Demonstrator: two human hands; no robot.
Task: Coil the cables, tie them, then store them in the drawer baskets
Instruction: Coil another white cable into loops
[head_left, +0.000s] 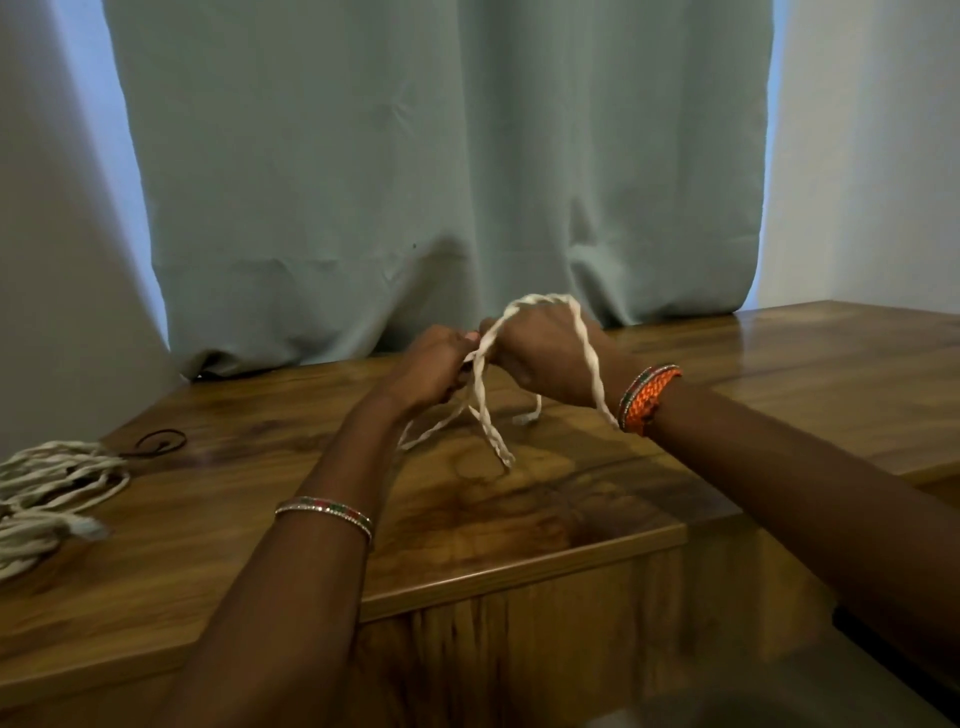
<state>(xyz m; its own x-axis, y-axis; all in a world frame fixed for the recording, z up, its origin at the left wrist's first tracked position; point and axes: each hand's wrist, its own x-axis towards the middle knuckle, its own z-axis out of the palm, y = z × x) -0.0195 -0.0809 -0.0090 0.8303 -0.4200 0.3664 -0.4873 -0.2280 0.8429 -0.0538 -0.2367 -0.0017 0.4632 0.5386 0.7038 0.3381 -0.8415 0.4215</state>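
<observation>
Seemingly both hands (434, 364) hide the cable's (483, 410) knot.

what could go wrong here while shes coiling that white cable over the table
1. The white cable is looped over the right hand and runs along the wrist by the orange bracelet; it might snag there.
2. The cable's loose ends trail on the wooden table under the left hand and may tangle.
3. The pile of white cables lies at the table's left edge and may slide off.

curtain (415, 182) blocking behind, cable pile (47, 483) left, tabletop (519, 493) right open
</observation>
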